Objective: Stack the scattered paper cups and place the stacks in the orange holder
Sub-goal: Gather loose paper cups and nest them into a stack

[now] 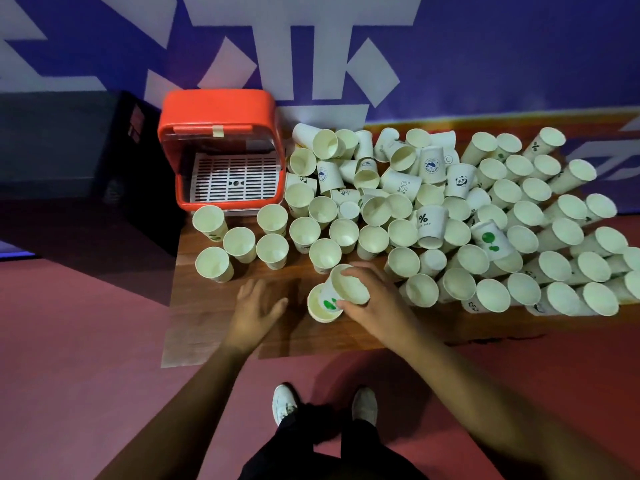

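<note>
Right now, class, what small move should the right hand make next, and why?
Probably straighten the held cup and push it down into the lower cup: the right hand grips it tilted, its base at that cup's open mouth, so nesting them looks closest.

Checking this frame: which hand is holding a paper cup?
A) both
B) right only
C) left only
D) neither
B: the right hand grips a tilted paper cup just over a second cup, while the left hand is spread open above the table and holds nothing.
</note>
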The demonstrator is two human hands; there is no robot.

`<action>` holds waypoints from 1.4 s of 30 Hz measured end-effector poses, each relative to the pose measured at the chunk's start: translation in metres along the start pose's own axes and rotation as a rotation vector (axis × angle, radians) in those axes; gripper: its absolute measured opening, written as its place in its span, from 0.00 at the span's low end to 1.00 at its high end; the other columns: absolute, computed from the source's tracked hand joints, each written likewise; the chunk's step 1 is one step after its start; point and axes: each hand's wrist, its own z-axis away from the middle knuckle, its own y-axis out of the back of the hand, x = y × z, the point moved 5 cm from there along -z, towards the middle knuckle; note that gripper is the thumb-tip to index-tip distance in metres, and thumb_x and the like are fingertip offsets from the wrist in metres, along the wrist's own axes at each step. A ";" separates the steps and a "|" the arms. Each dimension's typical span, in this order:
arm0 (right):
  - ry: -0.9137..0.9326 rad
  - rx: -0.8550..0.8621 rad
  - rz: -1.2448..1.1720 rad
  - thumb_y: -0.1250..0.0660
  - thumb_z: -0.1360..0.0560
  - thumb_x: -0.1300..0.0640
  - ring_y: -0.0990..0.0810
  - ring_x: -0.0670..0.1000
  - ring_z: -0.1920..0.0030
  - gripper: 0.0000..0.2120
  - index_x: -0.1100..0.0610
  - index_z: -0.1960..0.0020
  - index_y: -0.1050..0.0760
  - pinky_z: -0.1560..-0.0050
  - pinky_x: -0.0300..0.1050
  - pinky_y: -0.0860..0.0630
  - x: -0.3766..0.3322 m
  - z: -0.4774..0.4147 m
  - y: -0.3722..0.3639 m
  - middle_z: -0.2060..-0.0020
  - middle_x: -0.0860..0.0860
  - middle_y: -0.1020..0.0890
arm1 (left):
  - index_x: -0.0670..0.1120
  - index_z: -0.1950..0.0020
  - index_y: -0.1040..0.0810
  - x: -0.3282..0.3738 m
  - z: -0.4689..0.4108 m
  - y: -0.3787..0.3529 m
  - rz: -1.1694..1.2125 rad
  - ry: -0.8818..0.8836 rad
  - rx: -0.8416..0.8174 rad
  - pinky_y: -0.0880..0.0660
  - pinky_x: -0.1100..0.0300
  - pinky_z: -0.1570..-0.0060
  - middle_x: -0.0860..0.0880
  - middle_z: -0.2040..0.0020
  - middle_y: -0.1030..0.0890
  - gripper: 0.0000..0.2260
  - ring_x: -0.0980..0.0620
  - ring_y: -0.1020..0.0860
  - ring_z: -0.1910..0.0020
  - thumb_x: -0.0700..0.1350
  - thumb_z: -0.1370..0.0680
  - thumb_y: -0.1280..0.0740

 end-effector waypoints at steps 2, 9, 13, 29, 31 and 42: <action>-0.005 -0.081 0.059 0.24 0.31 0.50 0.31 0.45 0.35 0.32 0.49 0.30 0.33 0.35 0.39 0.34 -0.001 -0.001 -0.010 0.35 0.45 0.29 | 0.45 0.38 0.24 -0.015 -0.001 0.018 -0.029 0.066 0.070 0.25 0.45 0.43 0.46 0.42 0.24 0.16 0.46 0.27 0.41 0.51 0.23 0.31; 0.040 -0.195 0.348 0.24 0.33 0.46 0.34 0.52 0.29 0.44 0.56 0.23 0.41 0.30 0.48 0.38 0.014 -0.001 -0.052 0.29 0.51 0.31 | 0.42 0.37 0.25 -0.043 0.000 0.054 -0.074 0.264 0.244 0.27 0.45 0.41 0.41 0.41 0.25 0.17 0.40 0.29 0.39 0.44 0.24 0.28; 0.045 -0.231 0.398 0.25 0.33 0.44 0.35 0.51 0.27 0.42 0.56 0.25 0.37 0.29 0.53 0.36 0.025 0.000 -0.066 0.28 0.49 0.33 | 0.40 0.36 0.27 -0.051 -0.005 0.066 -0.109 0.385 0.337 0.31 0.44 0.39 0.38 0.39 0.28 0.24 0.36 0.31 0.38 0.48 0.27 0.25; -0.155 -0.172 0.333 0.33 0.23 0.53 0.32 0.55 0.32 0.22 0.56 0.30 0.30 0.35 0.49 0.31 0.048 -0.073 -0.055 0.34 0.55 0.30 | 0.43 0.28 0.33 -0.072 -0.053 0.085 -0.088 0.387 0.300 0.28 0.46 0.37 0.41 0.30 0.28 0.33 0.40 0.31 0.32 0.49 0.28 0.23; -0.145 -0.198 0.344 0.32 0.24 0.56 0.31 0.55 0.34 0.21 0.56 0.32 0.29 0.35 0.50 0.29 0.052 -0.080 -0.062 0.35 0.56 0.31 | 0.44 0.30 0.29 -0.069 -0.055 0.085 -0.113 0.348 0.287 0.27 0.49 0.42 0.42 0.34 0.25 0.29 0.40 0.29 0.35 0.48 0.27 0.24; -0.126 -0.203 0.467 0.30 0.27 0.59 0.24 0.56 0.47 0.05 0.57 0.51 0.21 0.46 0.51 0.24 0.062 -0.094 -0.078 0.47 0.54 0.26 | 0.53 0.34 0.28 -0.071 -0.008 0.097 0.093 0.230 0.370 0.22 0.49 0.45 0.52 0.39 0.26 0.26 0.53 0.27 0.41 0.49 0.29 0.23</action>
